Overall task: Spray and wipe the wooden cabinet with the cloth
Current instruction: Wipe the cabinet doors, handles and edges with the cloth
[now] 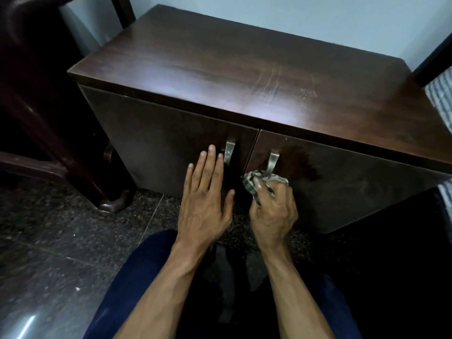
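A low dark wooden cabinet (244,77) with two front doors and two metal handles stands before me. My left hand (208,192) lies flat, fingers spread, against the left door beside its handle (230,152). My right hand (271,211) is closed around a bunched checked cloth (254,181), pressed to the right door just below its handle (272,161). A darker wet patch (303,162) shows on the right door next to the cloth. No spray bottle is in view.
A dark wooden chair leg (112,201) and frame stand left of the cabinet on the speckled dark stone floor (49,241). A striped fabric (442,99) hangs at the right edge. A pale wall is behind. My knees in blue trousers are below.
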The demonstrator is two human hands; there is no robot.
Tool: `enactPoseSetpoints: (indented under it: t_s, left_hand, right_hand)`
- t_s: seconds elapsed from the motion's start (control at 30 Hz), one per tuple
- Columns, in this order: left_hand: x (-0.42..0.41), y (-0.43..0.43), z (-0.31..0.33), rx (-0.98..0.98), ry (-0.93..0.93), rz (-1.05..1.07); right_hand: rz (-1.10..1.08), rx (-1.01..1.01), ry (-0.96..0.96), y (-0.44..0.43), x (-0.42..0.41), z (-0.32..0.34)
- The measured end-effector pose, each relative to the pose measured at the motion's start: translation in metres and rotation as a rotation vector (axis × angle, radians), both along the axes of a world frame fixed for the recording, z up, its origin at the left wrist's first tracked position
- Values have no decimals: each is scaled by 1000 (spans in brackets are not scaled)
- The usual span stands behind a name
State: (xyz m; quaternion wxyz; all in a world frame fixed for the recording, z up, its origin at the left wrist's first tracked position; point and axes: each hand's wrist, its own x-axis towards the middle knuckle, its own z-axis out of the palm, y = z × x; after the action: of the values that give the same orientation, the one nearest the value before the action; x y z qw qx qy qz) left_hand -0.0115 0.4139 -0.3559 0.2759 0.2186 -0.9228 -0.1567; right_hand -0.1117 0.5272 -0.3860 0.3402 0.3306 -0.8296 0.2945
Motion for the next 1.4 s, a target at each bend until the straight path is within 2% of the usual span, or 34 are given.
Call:
enactPoseSetpoints:
  t_s: [0.17, 0.3, 0.43, 0.47, 0.57, 0.67, 0.77, 0.9, 1.13, 1.2, 1.33, 1.4]
  left_hand:
    - [-2, 0, -1, 5, -6, 2]
    - [0, 0, 0, -3, -2, 5]
    - [-2, 2, 0, 6, -1, 13]
    - [-3, 3, -1, 6, -5, 10]
    - [0, 0, -2, -19, -14, 12]
    - [-1, 0, 0, -17, -13, 18]
    - [-4, 4, 1, 10, -14, 17]
    - [-2, 1, 0, 5, -6, 7]
    - [-3, 1, 1, 12, 5, 7]
    - [-2, 0, 1, 12, 10, 7]
    - [-1, 0, 1, 19, 7, 5]
    - [-1, 1, 2, 21, 7, 0]
  right_hand:
    - [-40, 83, 6, -2, 3, 2]
    - [-139, -31, -108, 5, 3, 2]
    - [19, 144, -111, -10, 11, 7]
    - [10, 132, -131, -7, 10, 6]
    - [-132, -131, -249, 9, 5, 5]
    - [-168, -328, -236, 13, -1, 19]
    - [-35, -251, -160, 2, 0, 37]
    - [85, -198, -193, 1, 9, 36]
    - [42, -422, -136, -9, 7, 60]
    - [10, -410, -118, -12, 7, 57]
    - [-57, -229, -122, -3, 6, 20]
    - [-55, -204, -124, 1, 5, 13]
